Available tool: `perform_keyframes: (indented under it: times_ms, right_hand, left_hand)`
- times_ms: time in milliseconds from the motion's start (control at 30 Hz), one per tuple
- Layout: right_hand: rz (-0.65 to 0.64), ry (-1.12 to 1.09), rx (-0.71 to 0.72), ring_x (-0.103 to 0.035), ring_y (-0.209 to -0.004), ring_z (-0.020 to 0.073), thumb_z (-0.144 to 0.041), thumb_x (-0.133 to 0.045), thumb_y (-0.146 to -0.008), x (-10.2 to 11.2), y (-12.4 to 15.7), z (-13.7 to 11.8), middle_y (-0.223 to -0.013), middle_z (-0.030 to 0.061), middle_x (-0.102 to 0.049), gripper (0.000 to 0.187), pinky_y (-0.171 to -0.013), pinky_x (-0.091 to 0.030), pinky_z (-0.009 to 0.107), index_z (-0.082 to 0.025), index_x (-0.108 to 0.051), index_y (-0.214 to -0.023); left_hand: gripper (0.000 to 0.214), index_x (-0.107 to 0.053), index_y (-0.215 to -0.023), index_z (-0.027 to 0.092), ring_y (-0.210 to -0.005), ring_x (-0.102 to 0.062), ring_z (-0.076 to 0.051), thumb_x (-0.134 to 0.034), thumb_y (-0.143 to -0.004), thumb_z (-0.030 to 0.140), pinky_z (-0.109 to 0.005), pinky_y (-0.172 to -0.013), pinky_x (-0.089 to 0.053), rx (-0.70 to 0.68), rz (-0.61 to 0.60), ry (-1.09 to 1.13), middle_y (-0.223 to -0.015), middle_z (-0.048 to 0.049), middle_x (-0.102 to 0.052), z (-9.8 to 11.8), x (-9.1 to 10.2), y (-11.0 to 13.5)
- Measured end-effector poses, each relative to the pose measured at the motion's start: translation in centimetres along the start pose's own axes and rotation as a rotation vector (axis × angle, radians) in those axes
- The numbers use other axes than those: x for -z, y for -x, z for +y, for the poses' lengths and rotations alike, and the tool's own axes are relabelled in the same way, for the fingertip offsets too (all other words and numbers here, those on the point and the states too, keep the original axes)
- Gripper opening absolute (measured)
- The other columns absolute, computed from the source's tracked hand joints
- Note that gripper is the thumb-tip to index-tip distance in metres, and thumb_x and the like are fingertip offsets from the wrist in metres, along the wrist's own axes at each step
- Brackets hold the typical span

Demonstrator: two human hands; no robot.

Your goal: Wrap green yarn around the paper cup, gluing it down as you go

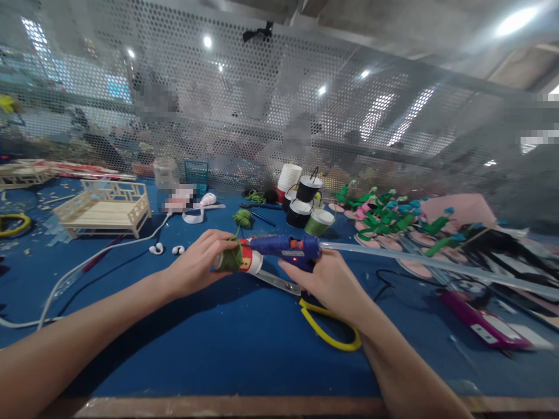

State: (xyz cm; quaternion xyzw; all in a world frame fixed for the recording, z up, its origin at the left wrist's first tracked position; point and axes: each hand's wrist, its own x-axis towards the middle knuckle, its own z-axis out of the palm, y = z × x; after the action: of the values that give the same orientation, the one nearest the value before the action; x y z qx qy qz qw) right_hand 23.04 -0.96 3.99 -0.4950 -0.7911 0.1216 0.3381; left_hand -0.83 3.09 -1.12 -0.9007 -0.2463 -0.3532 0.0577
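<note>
My left hand (204, 256) is closed around a small paper cup (251, 261) lying on its side, its left part wrapped in green yarn (232, 257). From the wrap a strand runs to a green yarn ball (242, 218) just behind. My right hand (329, 282) grips a blue hot glue gun (286, 247), whose nozzle points left at the cup near the yarn's edge. A long clear glue stick (414, 257) sticks out of the gun's back. Beneath the gun and my right hand lie yellow-handled scissors (332, 334), partly covered.
Black and green yarn-covered cups (321, 221) and stacked white cups (290, 176) stand at the back. Several green pipe-cleaner plants (388, 221) are on the right, above a purple power strip (483, 320). A small wooden bed frame (107, 209), a white cable (105, 250) and earbuds (156, 249) lie left.
</note>
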Motion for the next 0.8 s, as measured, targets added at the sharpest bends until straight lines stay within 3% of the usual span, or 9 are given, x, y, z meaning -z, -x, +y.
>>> perform_keyframes:
  times_ms: [400,500,800]
  right_hand:
    - [0.027,0.119,0.038,-0.051,-0.044,0.0146,-0.029,-0.053,-0.075,-0.35,0.15,0.24,-0.05,0.0016,-0.056,0.019,-0.046,-0.042,0.026,-0.015,-0.057,-0.061]
    - [-0.001,0.13,0.044,-0.049,-0.04,0.0139,-0.028,-0.052,-0.075,-0.38,0.23,0.24,-0.048,0.0017,-0.056,0.02,-0.041,-0.038,0.025,-0.015,-0.059,-0.062]
    - [-0.066,0.182,0.074,-0.053,-0.045,0.0161,-0.024,-0.052,-0.077,-0.1,0.55,-0.08,-0.052,0.0036,-0.059,0.018,-0.045,-0.039,0.027,-0.014,-0.064,-0.069]
  left_hand:
    - [0.046,-0.041,-0.106,0.018,-0.098,-0.056,-0.023,-0.068,-0.069,0.017,-0.038,-0.079,-0.05,0.129,-0.007,0.022,-0.105,-0.0107,-0.056,0.39,0.49,-0.16]
    - [0.048,-0.04,-0.106,0.018,-0.097,-0.056,-0.023,-0.069,-0.067,0.018,-0.036,-0.08,-0.049,0.195,-0.024,0.037,-0.104,-0.01,-0.056,0.54,0.58,-0.13]
    - [0.047,-0.041,-0.105,0.018,-0.096,-0.057,-0.024,-0.069,-0.068,0.027,-0.037,-0.079,-0.049,0.391,-0.073,0.126,-0.104,-0.0089,-0.056,0.6,0.95,-0.17]
